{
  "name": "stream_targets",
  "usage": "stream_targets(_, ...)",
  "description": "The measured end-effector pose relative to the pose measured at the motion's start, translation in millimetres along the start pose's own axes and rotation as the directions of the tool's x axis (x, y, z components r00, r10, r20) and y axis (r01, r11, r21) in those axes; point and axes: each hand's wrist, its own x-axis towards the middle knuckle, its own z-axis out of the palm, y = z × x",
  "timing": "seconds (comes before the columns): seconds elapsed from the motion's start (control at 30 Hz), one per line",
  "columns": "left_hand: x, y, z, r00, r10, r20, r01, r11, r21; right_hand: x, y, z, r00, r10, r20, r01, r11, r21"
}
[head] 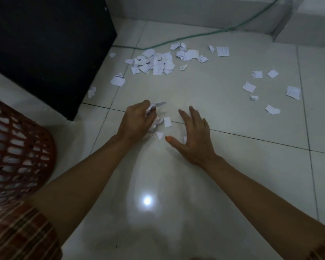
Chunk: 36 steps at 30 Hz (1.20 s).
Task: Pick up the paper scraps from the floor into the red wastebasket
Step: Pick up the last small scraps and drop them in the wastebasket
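Head view: left hand (pixel 137 120) round scraps (pixel 152 109)

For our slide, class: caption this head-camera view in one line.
Left hand grips crumpled paper scraps, right hand spreads open over the floor beside the red wastebasket.

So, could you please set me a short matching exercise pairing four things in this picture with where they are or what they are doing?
Things:
1. left hand
2. right hand
3. red wastebasket
4. green cable

States or places:
A. runs along the far wall
B. open, fingers spread above the floor
C. stands at the left edge
D. grips crumpled paper scraps

Pairs: 1-D, 2-B, 3-C, 4-A
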Motion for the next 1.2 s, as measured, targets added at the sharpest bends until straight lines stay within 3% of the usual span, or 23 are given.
stream_targets(0.17, -14, -10, -30, 0.972, -0.159, -0.175, 0.138, 0.983, -0.124, -6, -34, 31, 0.984, -0.09, 0.156, 0.107, 0.989, -0.103)
stream_targets(0.37, -39, -18, -51, 0.921, -0.276, -0.276, 0.239, 0.958, -0.161, 22, -68, 68, 0.967, -0.116, 0.225, 0.162, 0.967, -0.195)
stream_targets(0.57, -59, -29, -61, 0.905, -0.336, -0.262, 0.299, 0.939, -0.17, 34, -63, 70, 0.971, -0.238, 0.005, 0.232, 0.945, -0.23)
stream_targets(0.73, -68, -29, -68, 0.914, -0.337, -0.224, 0.305, 0.938, -0.167, 32, -53, 58, 0.956, -0.293, -0.023, 0.276, 0.922, -0.272)
stream_targets(1.03, -76, -10, -69, 0.943, -0.296, -0.156, 0.265, 0.945, -0.191, 43, -43, 44, 0.901, -0.427, 0.077, 0.431, 0.857, -0.284)
stream_targets(1.2, -73, 12, -82, 0.955, -0.241, -0.174, 0.212, 0.962, -0.171, 53, -49, 39, 0.912, -0.34, 0.231, 0.394, 0.883, -0.254)
